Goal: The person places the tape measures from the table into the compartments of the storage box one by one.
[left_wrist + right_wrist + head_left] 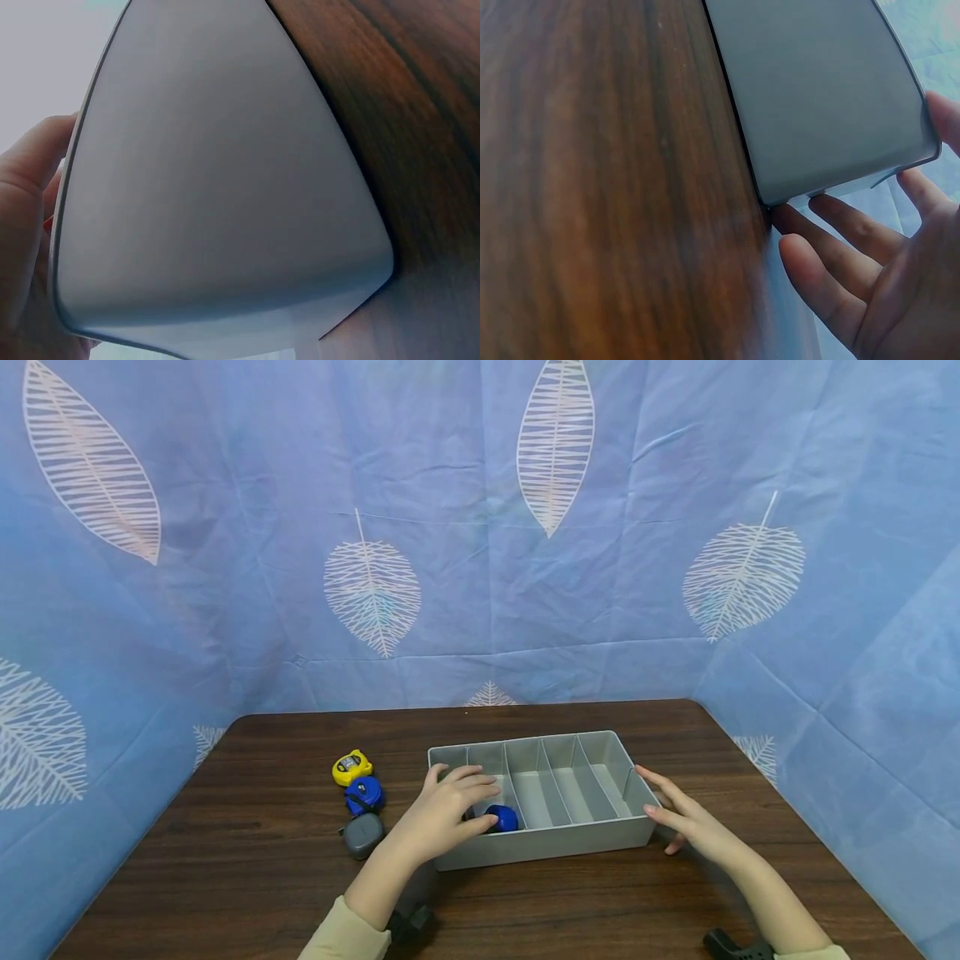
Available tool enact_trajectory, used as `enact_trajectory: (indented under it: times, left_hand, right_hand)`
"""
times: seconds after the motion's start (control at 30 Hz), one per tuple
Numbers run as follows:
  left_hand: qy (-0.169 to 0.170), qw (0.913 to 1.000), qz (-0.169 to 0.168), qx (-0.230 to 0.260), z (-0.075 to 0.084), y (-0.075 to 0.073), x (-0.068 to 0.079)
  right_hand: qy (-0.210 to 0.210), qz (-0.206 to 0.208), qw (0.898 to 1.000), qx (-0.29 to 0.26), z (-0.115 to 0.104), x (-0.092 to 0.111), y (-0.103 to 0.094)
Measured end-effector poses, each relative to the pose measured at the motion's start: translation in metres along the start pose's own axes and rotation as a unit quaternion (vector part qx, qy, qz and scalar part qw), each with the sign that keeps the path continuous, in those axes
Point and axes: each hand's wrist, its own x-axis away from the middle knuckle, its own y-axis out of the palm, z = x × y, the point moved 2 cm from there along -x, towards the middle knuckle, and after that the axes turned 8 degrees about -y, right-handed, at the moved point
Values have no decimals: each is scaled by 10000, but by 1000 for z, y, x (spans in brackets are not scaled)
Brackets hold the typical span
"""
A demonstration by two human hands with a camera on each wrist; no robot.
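A grey tray with several side-by-side compartments stands on the table. In its second compartment from the left lies a blue tape measure, partly covered by my left hand. That hand reaches over the tray's left part with its fingers spread, the thumb tip right at the blue tape measure. In the left wrist view the thumb overlaps the tray's rim beside the front wall. At the tray's right end, my right hand touches the wall with extended fingers, its thumb near the front corner.
Left of the tray, a yellow tape measure, another blue tape measure and a dark grey rounded case sit in a row. The brown wooden table is enclosed by blue leaf-patterned cloth at the back and sides.
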Motion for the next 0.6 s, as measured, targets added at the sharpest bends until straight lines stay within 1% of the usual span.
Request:
enact_trajectory:
  times: [0.13, 0.37, 0.6]
  left_hand:
    - [8, 9999, 37, -102, -1, -2, 1]
    - [36, 9998, 163, -90, -3, -7, 3]
    - [-91, 9996, 234, -98, -7, -11, 5]
  right_hand:
    - [45, 21, 10000, -2, 0, 0, 0]
    - [-9, 18, 10000, 36, -1, -1, 1]
    - [-32, 2, 10000, 65, -2, 0, 0]
